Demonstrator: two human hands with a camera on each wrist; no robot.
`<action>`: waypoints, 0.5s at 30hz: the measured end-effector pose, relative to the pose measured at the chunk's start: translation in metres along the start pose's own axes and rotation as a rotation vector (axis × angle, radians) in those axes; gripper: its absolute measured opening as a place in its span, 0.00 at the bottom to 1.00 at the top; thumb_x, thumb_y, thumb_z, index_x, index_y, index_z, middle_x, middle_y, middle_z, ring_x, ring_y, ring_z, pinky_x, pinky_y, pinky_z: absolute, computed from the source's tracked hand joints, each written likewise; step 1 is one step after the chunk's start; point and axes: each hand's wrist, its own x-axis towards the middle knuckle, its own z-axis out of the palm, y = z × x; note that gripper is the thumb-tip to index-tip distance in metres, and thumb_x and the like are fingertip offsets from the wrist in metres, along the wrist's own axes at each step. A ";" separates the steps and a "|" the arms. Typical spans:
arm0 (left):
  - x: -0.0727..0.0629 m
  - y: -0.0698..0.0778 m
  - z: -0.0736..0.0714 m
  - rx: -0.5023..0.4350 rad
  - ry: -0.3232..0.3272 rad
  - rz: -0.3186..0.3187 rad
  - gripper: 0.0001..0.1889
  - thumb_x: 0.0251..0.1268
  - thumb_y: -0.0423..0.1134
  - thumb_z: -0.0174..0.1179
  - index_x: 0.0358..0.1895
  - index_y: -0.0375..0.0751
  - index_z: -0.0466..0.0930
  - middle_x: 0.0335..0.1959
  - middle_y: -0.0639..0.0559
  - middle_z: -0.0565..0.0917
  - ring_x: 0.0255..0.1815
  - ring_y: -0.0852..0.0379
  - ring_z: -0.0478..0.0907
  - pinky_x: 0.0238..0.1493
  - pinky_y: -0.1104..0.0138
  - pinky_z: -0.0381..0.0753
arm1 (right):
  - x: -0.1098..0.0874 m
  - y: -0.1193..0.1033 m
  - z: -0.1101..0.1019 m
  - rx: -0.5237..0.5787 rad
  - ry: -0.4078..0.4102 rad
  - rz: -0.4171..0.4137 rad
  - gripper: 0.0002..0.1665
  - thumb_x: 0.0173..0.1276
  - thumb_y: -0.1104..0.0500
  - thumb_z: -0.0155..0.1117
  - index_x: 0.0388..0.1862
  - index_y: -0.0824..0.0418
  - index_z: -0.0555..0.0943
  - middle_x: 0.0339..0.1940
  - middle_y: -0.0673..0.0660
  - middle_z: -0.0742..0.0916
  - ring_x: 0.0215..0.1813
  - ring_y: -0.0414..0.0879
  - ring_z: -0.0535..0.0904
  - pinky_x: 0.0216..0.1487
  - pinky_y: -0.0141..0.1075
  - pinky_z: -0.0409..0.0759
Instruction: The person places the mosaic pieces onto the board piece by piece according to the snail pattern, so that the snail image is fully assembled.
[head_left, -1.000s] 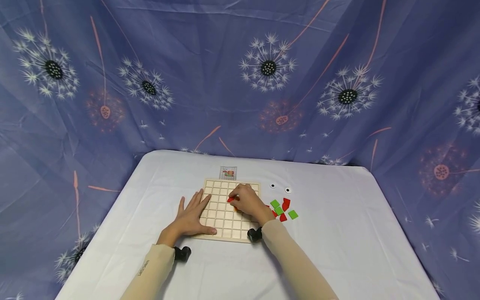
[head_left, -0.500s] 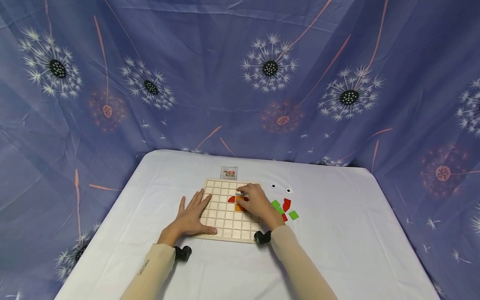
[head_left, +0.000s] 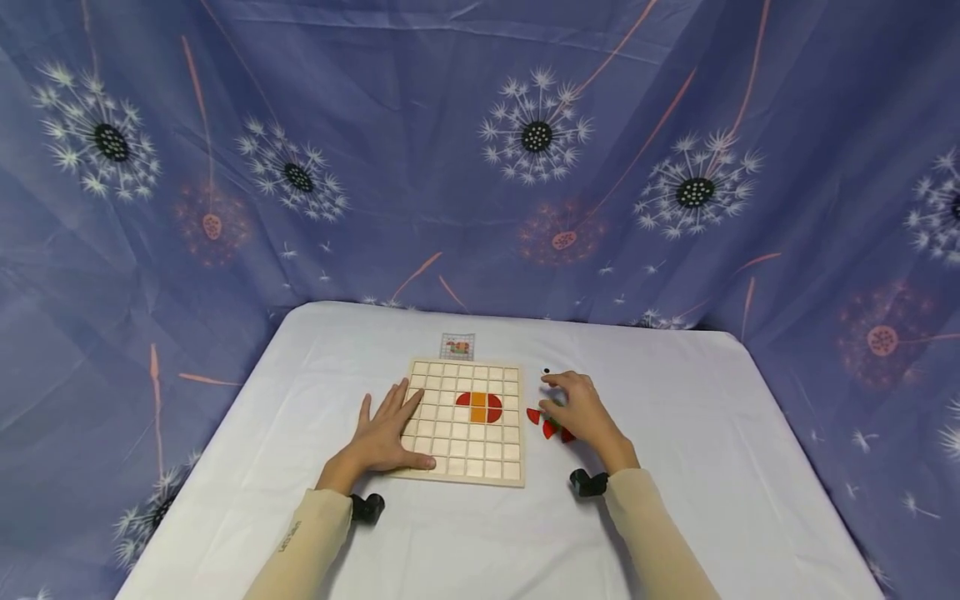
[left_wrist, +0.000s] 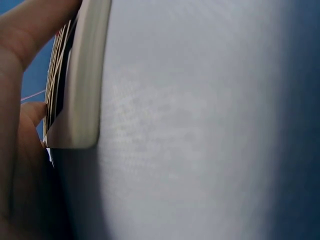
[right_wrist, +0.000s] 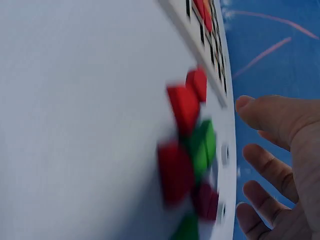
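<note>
My left hand rests with spread fingers on the left edge of a wooden grid board. In the left wrist view, the thumb and a fingertip touch the board's rim. Set in the grid are a red quarter-round tile, orange tiles and red rounded tiles at their right. My right hand hovers over loose tiles right of the board, thumb and fingers apart, holding nothing. Red tiles and green tiles lie below it, some hidden by the hand in the head view.
A small pattern card lies behind the board. One white eye disc shows beyond my right fingertips. White cloth covers the table, and a blue patterned curtain hangs around it.
My right hand has let go of the red quarter-round tile, which stays in the grid, and has moved right off the board to the loose tiles. My left hand has stayed put.
</note>
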 end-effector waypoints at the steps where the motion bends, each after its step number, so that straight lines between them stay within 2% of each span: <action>1: 0.000 0.000 0.000 -0.002 0.002 -0.002 0.69 0.40 0.74 0.74 0.84 0.46 0.50 0.86 0.38 0.40 0.86 0.36 0.39 0.78 0.32 0.25 | -0.002 0.005 -0.003 -0.006 0.001 0.008 0.28 0.67 0.55 0.75 0.65 0.60 0.83 0.61 0.61 0.85 0.66 0.63 0.73 0.67 0.60 0.75; 10: 0.000 -0.001 0.000 0.009 0.003 0.003 0.69 0.40 0.75 0.73 0.85 0.47 0.49 0.86 0.38 0.41 0.86 0.37 0.39 0.78 0.32 0.25 | -0.019 0.036 -0.029 -0.019 -0.008 0.042 0.28 0.68 0.56 0.72 0.65 0.65 0.81 0.63 0.67 0.83 0.69 0.69 0.72 0.71 0.66 0.69; 15: 0.001 0.000 0.000 -0.008 0.021 0.020 0.69 0.40 0.74 0.74 0.84 0.45 0.50 0.86 0.36 0.41 0.86 0.34 0.40 0.77 0.32 0.25 | -0.023 0.048 -0.036 -0.027 -0.030 0.049 0.27 0.69 0.58 0.70 0.66 0.64 0.81 0.64 0.67 0.82 0.69 0.69 0.72 0.72 0.66 0.69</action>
